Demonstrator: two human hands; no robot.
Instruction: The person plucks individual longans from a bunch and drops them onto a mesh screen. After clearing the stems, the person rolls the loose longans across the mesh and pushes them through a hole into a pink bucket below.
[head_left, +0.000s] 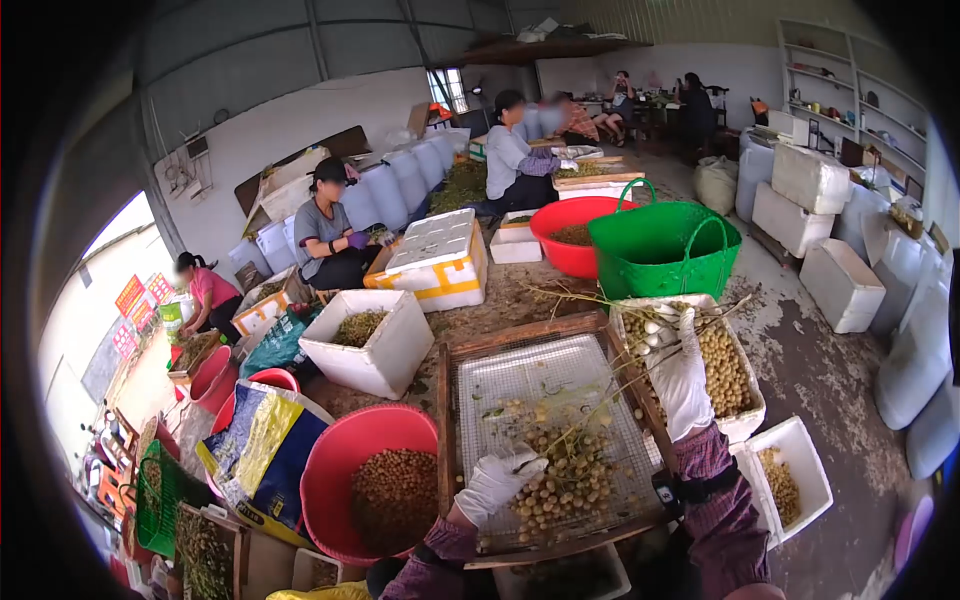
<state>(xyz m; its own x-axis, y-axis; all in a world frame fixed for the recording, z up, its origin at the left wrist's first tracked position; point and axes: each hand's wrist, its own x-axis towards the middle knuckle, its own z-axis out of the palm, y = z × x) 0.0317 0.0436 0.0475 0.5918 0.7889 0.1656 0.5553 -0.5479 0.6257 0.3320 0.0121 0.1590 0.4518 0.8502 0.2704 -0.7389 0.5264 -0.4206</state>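
Clamping a twiggy stem bunch, the white-gloved right hand is holding it over the wooden-framed wire-mesh tray, where it is best kept; I cannot tell the white-gloved left hand's grip.

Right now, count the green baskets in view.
2. The handled basket stands beyond the mesh tray, beside the red tub; the second basket sits at the far left, partly cut off. More may be hidden.

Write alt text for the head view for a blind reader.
A gloved left hand rests on small round fruit on a mesh tray; the right hand grips stems. Around it are foam boxes, a red basin and seated workers.
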